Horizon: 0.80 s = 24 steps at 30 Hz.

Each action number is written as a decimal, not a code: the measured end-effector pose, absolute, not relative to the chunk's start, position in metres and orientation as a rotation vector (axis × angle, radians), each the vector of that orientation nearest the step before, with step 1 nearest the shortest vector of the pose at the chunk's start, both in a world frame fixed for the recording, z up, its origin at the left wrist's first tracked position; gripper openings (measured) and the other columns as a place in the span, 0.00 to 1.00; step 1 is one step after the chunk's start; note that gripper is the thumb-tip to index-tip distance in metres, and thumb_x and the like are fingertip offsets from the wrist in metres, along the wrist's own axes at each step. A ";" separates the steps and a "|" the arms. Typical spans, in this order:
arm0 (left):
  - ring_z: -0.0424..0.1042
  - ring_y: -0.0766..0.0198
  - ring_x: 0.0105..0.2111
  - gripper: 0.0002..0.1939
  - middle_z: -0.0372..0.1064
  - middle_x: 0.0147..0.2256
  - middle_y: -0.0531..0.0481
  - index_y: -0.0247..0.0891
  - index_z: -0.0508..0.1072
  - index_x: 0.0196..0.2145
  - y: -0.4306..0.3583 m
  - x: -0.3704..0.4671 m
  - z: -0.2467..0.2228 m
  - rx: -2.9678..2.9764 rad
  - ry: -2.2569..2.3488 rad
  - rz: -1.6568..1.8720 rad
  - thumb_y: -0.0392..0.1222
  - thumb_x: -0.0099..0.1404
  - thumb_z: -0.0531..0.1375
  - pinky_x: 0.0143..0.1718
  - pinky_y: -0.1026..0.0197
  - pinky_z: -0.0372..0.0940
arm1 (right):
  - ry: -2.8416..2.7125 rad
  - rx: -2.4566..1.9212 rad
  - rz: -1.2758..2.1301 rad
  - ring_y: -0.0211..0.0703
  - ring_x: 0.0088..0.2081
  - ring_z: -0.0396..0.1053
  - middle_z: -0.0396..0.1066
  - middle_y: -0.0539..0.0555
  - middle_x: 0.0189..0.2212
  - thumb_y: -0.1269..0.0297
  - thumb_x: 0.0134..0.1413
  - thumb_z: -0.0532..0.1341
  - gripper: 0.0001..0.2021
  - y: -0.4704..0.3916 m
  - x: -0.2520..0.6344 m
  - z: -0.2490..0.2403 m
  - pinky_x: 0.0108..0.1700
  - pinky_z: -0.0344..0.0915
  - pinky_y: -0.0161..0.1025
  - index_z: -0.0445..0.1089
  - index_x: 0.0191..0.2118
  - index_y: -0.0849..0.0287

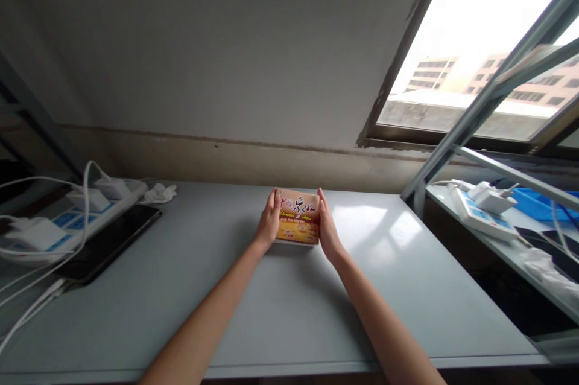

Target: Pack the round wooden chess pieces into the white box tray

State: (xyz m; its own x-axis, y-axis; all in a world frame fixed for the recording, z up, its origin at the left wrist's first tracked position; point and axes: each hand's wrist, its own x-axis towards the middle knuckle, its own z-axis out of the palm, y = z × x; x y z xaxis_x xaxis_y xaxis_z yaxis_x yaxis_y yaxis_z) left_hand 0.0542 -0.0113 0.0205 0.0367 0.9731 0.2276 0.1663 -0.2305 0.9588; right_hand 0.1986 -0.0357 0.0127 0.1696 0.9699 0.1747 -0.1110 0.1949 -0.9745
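A Chinese chess box (298,219), printed in tan and orange-yellow with the words "Chinese chess", is at the middle of the grey tabletop (289,306). My left hand (270,220) presses against its left side, and my right hand (329,225) lies along its right side. Between both palms the box is gripped, its printed face turned up toward me. Whether its underside touches the table cannot be made out.
At the left are a power strip (129,192) with white chargers and cables, a black phone (113,243) and a crumpled white tissue (160,193). A metal frame (452,137) borders the right edge. Beyond it, another shelf bears a power strip (482,213) and a blue tray (543,204).
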 end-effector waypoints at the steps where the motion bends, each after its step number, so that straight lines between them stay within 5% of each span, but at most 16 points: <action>1: 0.57 0.60 0.55 0.28 0.55 0.56 0.41 0.35 0.51 0.58 -0.017 0.054 0.031 1.539 1.087 1.376 0.54 0.65 0.41 0.55 0.58 0.54 | -1.114 -1.010 0.950 0.42 0.60 0.47 0.40 0.45 0.63 0.42 0.53 0.44 0.32 -0.039 0.197 0.023 0.58 0.51 0.44 0.41 0.62 0.46; 4: 0.69 0.60 0.44 0.35 0.66 0.47 0.44 0.39 0.48 0.60 -0.034 0.051 0.062 1.557 0.906 1.485 0.55 0.59 0.53 0.44 0.60 0.65 | -1.294 -1.003 0.752 0.42 0.60 0.48 0.36 0.49 0.63 0.43 0.55 0.31 0.32 -0.049 0.198 0.050 0.55 0.55 0.44 0.31 0.63 0.49; 7: 0.68 0.59 0.45 0.33 0.67 0.47 0.44 0.37 0.55 0.57 -0.044 0.047 0.079 1.563 0.947 1.647 0.53 0.58 0.56 0.44 0.61 0.66 | -1.417 -1.084 0.615 0.42 0.60 0.48 0.40 0.54 0.63 0.46 0.55 0.25 0.32 -0.053 0.203 0.060 0.54 0.56 0.44 0.27 0.63 0.53; 11: 0.66 0.58 0.48 0.25 0.66 0.49 0.46 0.38 0.60 0.55 -0.037 0.031 0.075 1.747 1.359 1.819 0.46 0.61 0.54 0.49 0.59 0.62 | -1.389 -1.168 0.569 0.43 0.59 0.51 0.51 0.55 0.59 0.47 0.57 0.39 0.28 -0.043 0.218 0.042 0.55 0.54 0.44 0.45 0.61 0.53; 17: 0.55 0.55 0.56 0.23 0.62 0.52 0.42 0.35 0.63 0.53 -0.001 -0.005 0.040 2.295 1.878 1.212 0.30 0.63 0.43 0.55 0.54 0.53 | -1.434 -1.373 0.480 0.48 0.54 0.57 0.61 0.59 0.52 0.50 0.53 0.49 0.23 -0.021 0.234 0.005 0.54 0.53 0.48 0.61 0.51 0.58; 21: 0.52 0.46 0.56 0.17 0.58 0.54 0.36 0.32 0.69 0.45 0.010 -0.007 0.020 2.348 2.090 1.001 0.37 0.63 0.48 0.55 0.44 0.48 | -1.521 -1.427 0.423 0.48 0.52 0.58 0.64 0.59 0.49 0.52 0.53 0.49 0.22 -0.017 0.233 -0.007 0.53 0.54 0.49 0.63 0.49 0.59; 24: 0.61 0.50 0.49 0.17 0.63 0.48 0.38 0.34 0.68 0.46 0.011 0.004 0.012 2.315 2.012 1.051 0.41 0.64 0.47 0.50 0.49 0.56 | -1.567 -1.438 0.394 0.48 0.50 0.60 0.66 0.58 0.47 0.53 0.52 0.49 0.22 -0.013 0.231 -0.012 0.53 0.54 0.48 0.65 0.48 0.58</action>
State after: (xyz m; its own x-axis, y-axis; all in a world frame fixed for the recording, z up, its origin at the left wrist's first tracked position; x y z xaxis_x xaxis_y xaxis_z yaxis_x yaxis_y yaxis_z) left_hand 0.0039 0.0109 0.0119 0.0223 0.8516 0.5238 0.9165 -0.2268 0.3296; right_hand 0.2311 -0.0131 -0.0123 0.1308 0.9013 0.4129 0.5992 0.2600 -0.7572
